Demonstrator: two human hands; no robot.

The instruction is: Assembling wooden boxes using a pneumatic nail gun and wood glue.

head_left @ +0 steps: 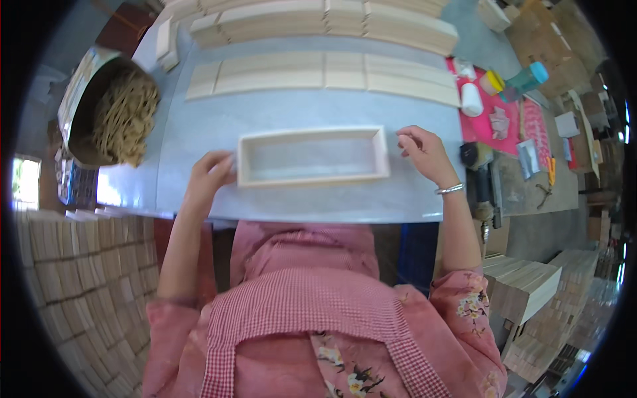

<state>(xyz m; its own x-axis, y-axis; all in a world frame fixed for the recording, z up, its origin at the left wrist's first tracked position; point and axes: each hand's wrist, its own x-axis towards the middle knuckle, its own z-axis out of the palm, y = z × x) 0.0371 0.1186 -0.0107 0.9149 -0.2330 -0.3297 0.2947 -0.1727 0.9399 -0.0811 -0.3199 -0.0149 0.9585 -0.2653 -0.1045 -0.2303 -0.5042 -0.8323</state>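
A pale rectangular wooden frame [312, 183], long and low-sided, lies crosswise before me on the light grey tabletop [292, 207]. Inside its walls the grey surface shows through. My left hand [213, 174] is at the frame's left end, its bent fingers closed against that end; the grip itself is partly hidden and slightly blurred. Just past the right end, a small gap away, my right hand [424, 151] is raised with loosely bent fingers apart, and I see nothing held in it. A silver bangle [450, 189] circles the right wrist.
Rows of pale wooden slats [279, 73] lie across the table's far part. At left stands an open container [78, 109] of tan bands or strips. To the right are a white bottle [471, 99], a teal cup [529, 77] and a dark tool [483, 182]. Stacked wood [86, 265] flanks the table.
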